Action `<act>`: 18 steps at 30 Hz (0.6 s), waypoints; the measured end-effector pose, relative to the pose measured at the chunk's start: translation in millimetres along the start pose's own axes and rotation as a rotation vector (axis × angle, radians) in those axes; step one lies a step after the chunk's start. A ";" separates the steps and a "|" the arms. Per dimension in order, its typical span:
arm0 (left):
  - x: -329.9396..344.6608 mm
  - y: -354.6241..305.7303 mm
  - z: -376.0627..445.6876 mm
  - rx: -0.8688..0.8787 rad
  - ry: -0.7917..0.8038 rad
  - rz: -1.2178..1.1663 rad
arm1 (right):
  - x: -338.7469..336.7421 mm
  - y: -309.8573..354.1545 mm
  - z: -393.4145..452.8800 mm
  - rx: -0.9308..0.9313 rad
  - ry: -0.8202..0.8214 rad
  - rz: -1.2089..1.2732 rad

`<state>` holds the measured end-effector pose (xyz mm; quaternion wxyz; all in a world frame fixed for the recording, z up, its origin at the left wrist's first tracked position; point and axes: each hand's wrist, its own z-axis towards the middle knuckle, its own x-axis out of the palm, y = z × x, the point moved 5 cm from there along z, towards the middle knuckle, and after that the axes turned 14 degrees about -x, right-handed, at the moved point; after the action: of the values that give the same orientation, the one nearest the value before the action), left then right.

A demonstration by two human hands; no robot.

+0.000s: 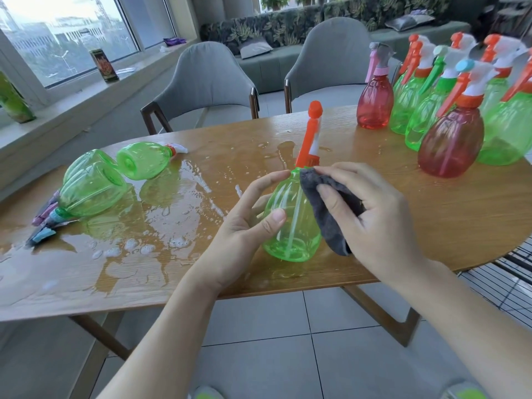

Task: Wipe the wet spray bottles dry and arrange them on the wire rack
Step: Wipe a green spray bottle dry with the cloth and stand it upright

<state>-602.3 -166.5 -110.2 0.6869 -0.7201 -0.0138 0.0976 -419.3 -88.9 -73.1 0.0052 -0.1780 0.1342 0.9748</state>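
Green spray bottle [290,223] with an orange trigger head, held upright just above the near edge of a wet wooden table [431,214], between a person's two hands. Left hand [244,223] has its fingers and thumb curled round the bottle's left side. Right hand [371,214] presses a dark grey cloth [325,208] against the bottle's right side, fingers wrapped over the cloth. Three more green bottles [95,185] lie on their sides in puddles to the left; a cluster of upright bottles [449,139] stands far right. Wire rack [501,280] shows below the table's right edge. Bottle looks empty, thin-walled and light, likely slippery while wet; the ribbed belly or the neck seems the safest hold
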 end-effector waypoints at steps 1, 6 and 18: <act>0.2 -0.7 -0.2 0.010 0.005 0.003 | 1.0 1.0 -2.2 0.009 -0.003 0.009; 3.0 -2.6 -1.5 0.049 -0.064 0.071 | 8.4 11.1 -11.1 -0.042 0.046 0.047; 2.8 -0.4 2.5 0.034 -0.127 0.006 | 12.1 11.9 -15.8 -0.091 0.151 0.134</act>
<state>-599.9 -163.6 -110.2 0.6963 -0.7007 -0.0536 0.1456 -425.8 -105.0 -88.5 -0.0781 -0.2416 0.1011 0.9619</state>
